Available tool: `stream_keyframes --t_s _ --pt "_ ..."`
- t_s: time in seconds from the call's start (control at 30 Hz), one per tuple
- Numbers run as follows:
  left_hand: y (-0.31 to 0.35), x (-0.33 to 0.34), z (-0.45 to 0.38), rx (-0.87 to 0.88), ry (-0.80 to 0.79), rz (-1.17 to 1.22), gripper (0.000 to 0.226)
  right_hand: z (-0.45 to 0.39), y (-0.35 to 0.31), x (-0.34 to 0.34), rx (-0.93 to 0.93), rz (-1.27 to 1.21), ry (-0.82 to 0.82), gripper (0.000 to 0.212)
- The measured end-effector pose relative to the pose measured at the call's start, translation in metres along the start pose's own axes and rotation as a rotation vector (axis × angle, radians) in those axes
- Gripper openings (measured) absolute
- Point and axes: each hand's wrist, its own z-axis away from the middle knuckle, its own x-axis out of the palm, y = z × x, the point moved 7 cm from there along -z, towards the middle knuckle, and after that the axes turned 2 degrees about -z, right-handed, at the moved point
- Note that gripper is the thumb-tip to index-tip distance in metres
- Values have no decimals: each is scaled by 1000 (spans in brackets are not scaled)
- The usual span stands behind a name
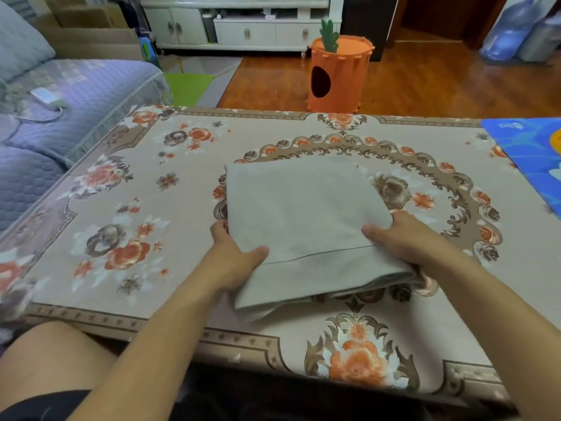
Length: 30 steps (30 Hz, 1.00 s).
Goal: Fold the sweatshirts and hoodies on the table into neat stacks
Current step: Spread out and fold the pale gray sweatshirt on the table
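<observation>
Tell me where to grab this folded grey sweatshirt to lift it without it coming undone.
Take the folded grey sweatshirt at its two side edges near the hem band, one hand from each side, thumbs on top. That is where the left hand and right hand already hold it; the stacked layers open toward the near edge, so pinching them should keep the fold together.

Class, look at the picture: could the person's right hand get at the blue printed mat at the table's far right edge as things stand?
Probably yes, but not right away. The right hand is gripping the folded grey sweatshirt, so it must let go first. Only bare floral tablecloth lies between it and the blue printed mat.
</observation>
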Motion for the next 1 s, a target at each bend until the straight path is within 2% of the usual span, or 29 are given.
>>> stream_keyframes --t_s 0.1,0.23,0.27,0.4,0.47,0.5,0.57,0.6,0.67,0.7,0.8,0.9,1.0 --pt "-4 -18 -16 -83 -9 128 84 -11 -6 -12 12 99 -44 54" --pt "5 -23 -49 -156 -58 191 48 -47 -14 -5 72 -32 -88 87" --pt "8 -21 -62 -166 -86 148 43 -62 -14 -2 96 -28 -117 85" --pt "16 -22 -88 -158 -200 -61 39 -84 -27 -4 111 46 -300 55" --pt "19 -16 -97 -166 -242 -98 40 -93 -32 -1 123 97 -398 57" --pt "22 -14 -99 -171 -227 -96 46 -95 -33 2 136 92 -415 65" --pt "21 -13 -100 -191 -120 -85 57 -100 -32 6 178 35 -360 83" --pt "22 -12 -94 -190 -54 -86 53 -97 -30 8 188 -27 -328 81" --pt "22 -8 -74 -257 38 -47 36 -82 -24 7 260 -193 -272 53" --pt "20 -4 -63 -341 31 69 32 -72 -19 9 324 -277 -299 46" --pt "36 20 -36 -592 -123 524 41 -41 -14 3 490 -515 -392 45" --pt "83 44 -21 -621 -245 599 50 -22 -12 -45 468 -576 -311 44" --pt "148 98 4 -575 -393 579 51 -1 18 -130 437 -565 -180 42"
